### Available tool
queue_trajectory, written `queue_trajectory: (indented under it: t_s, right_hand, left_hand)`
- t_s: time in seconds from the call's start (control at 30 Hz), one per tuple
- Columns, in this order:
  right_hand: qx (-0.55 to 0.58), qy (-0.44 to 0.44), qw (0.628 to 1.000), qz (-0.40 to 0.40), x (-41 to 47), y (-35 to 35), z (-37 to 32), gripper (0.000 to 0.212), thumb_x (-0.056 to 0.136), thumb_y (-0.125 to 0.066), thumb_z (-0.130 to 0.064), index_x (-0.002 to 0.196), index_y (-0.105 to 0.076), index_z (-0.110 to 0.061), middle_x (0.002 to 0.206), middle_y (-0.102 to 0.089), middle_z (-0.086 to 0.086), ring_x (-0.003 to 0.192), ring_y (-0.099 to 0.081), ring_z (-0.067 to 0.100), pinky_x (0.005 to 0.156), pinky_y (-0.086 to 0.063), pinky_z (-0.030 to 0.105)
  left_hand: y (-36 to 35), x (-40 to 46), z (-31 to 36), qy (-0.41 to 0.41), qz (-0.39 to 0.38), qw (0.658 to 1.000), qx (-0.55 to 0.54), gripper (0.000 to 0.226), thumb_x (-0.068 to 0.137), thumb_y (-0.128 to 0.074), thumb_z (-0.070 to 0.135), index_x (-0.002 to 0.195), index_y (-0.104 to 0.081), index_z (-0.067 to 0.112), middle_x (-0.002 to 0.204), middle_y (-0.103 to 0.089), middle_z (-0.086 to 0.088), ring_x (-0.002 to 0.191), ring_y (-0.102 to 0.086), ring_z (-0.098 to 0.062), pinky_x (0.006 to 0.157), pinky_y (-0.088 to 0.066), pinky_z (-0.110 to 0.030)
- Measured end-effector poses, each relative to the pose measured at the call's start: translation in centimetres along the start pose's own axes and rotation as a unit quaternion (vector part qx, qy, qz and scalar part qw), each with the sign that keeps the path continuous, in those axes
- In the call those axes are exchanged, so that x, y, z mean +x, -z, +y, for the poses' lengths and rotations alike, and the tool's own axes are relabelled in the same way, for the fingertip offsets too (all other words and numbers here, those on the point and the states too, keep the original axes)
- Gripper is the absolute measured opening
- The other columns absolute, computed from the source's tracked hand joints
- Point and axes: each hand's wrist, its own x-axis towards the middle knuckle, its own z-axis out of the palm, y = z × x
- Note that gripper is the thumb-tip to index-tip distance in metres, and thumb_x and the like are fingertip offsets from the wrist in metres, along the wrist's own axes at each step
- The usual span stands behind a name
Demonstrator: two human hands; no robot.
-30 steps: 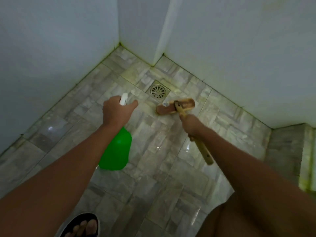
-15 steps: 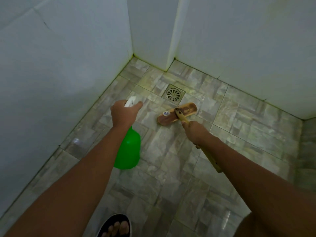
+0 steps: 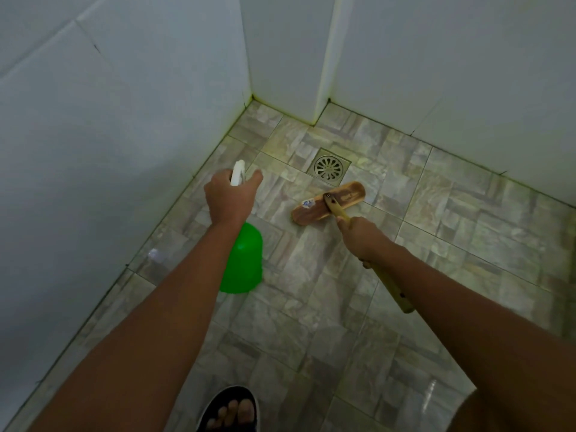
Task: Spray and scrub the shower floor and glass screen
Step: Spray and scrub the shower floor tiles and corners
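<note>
We see a small sticker on the wooden back of the scrub brush, and some dark marks stamped near its far end. Both are too small and blurry for us to read.

Our left hand holds the green spray bottle. Our fingers wrap tight around its neck, and the white spray head sticks up out of the top of our fist. The green body hangs down below our wrist, above the floor.

Our right hand holds the brush's long wooden handle. Our fingers curl around it near the middle, and the rest of the handle pokes out behind our hand. The brush head lies flat on the tiled shower floor, just beside the square metal drain.

White walls stand around the floor. Our foot in a dark sandal is at the bottom.
</note>
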Motion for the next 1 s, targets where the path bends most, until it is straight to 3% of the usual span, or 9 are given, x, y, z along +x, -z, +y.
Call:
queue_trajectory:
  t_s: [0.07, 0.2, 0.3, 0.4, 0.5, 0.6, 0.7, 0.83, 1.0]
  right_hand:
    - [0.008, -0.007, 1.0, -0.003, 0.2, 0.0, -0.1, 0.053, 0.103, -0.026, -0.052, 0.096, -0.052, -0.006, 0.076, -0.057, 0.01, 0.052, -0.058, 0.023, 0.035, -0.038, 0.021]
    - [0.036, -0.008, 0.999, -0.008, 0.3, 0.0, -0.8, 0.051, 0.103, -0.028, -0.05, 0.1, -0.052, -0.005, 0.07, -0.053, 0.007, 0.053, -0.054, 0.02, 0.04, -0.039, 0.028]
    - [0.053, -0.015, 0.998, -0.012, 0.4, -0.2, -1.3, 0.052, 0.103, -0.028, -0.051, 0.104, -0.053, -0.005, 0.075, -0.053, 0.008, 0.056, -0.055, 0.022, 0.04, -0.042, 0.029]
    - [0.062, -0.022, 0.998, -0.019, 0.6, -0.5, -1.6, 0.055, 0.101, -0.028, -0.054, 0.107, -0.052, -0.005, 0.078, -0.053, 0.01, 0.055, -0.055, 0.023, 0.035, -0.041, 0.025]
    - [0.048, -0.02, 0.998, -0.019, 0.6, -0.5, -1.7, 0.054, 0.102, -0.028, -0.054, 0.104, -0.052, -0.006, 0.077, -0.053, 0.009, 0.054, -0.055, 0.022, 0.035, -0.039, 0.025]
    - [0.036, -0.009, 0.999, -0.016, 0.7, -0.6, -1.6, 0.051, 0.102, -0.028, -0.053, 0.101, -0.051, -0.007, 0.082, -0.055, 0.01, 0.055, -0.051, 0.018, 0.041, -0.037, 0.027]
    - [0.019, 0.006, 1.0, -0.011, 0.7, -0.5, -1.5, 0.05, 0.103, -0.027, -0.051, 0.1, -0.051, -0.007, 0.086, -0.055, 0.011, 0.056, -0.048, 0.016, 0.045, -0.036, 0.027]
    - [0.018, 0.008, 1.0, -0.012, 0.6, -0.5, -1.3, 0.054, 0.102, -0.026, -0.053, 0.101, -0.052, -0.006, 0.084, -0.057, 0.013, 0.055, -0.056, 0.021, 0.036, -0.038, 0.025]
    - [0.014, 0.016, 1.0, -0.01, 1.1, -0.8, -1.1, 0.056, 0.102, -0.025, -0.053, 0.108, -0.054, -0.005, 0.087, -0.057, 0.011, 0.061, -0.053, 0.019, 0.048, -0.038, 0.027]
  left_hand:
    - [0.1, 0.2, -0.1, -0.008, -0.004, 1.0, 0.008, 0.046, 0.078, -0.079, 0.05, 0.058, -0.049, 0.021, 0.061, -0.05, 0.003, 0.076, -0.058, -0.028, 0.063, -0.037, -0.031]
    - [0.9, 0.3, -0.1, -0.011, 0.057, 0.998, -0.007, 0.042, 0.079, -0.077, 0.048, 0.057, -0.059, 0.017, 0.06, -0.061, -0.002, 0.072, -0.065, -0.028, 0.058, -0.043, -0.033]
    - [1.5, 0.2, 0.1, -0.055, 0.093, 0.994, -0.031, 0.04, 0.081, -0.077, 0.038, 0.058, -0.056, 0.013, 0.053, -0.051, 0.004, 0.051, -0.047, -0.014, 0.05, -0.034, -0.026]
    - [1.6, 0.6, 0.1, -0.074, 0.071, 0.994, -0.041, 0.043, 0.077, -0.08, 0.04, 0.062, -0.054, 0.011, 0.055, -0.046, 0.007, 0.052, -0.041, -0.011, 0.052, -0.031, -0.025]
    - [1.5, 1.2, 0.1, -0.063, 0.042, 0.997, -0.018, 0.052, 0.074, -0.08, 0.049, 0.066, -0.06, 0.002, 0.06, -0.056, -0.001, 0.055, -0.049, -0.017, 0.054, -0.038, -0.029]
    - [1.1, 1.3, -0.1, -0.02, 0.022, 1.0, 0.001, 0.044, 0.078, -0.077, 0.05, 0.062, -0.067, 0.011, 0.058, -0.064, -0.002, 0.062, -0.066, -0.025, 0.056, -0.048, -0.034]
    - [0.8, 1.2, -0.5, 0.004, 0.017, 0.999, 0.037, 0.04, 0.079, -0.08, 0.048, 0.061, -0.061, 0.018, 0.057, -0.054, 0.006, 0.067, -0.063, -0.025, 0.059, -0.039, -0.03]
    - [0.9, 1.4, -0.8, 0.015, 0.017, 0.998, 0.062, 0.047, 0.078, -0.081, 0.05, 0.059, -0.052, 0.019, 0.067, -0.056, -0.002, 0.072, -0.059, -0.027, 0.062, -0.036, -0.032]
    - [1.4, 1.5, -0.2, 0.016, 0.054, 0.998, 0.036, 0.04, 0.08, -0.078, 0.048, 0.073, -0.074, 0.008, 0.069, -0.07, -0.007, 0.069, -0.067, -0.026, 0.059, -0.048, -0.035]
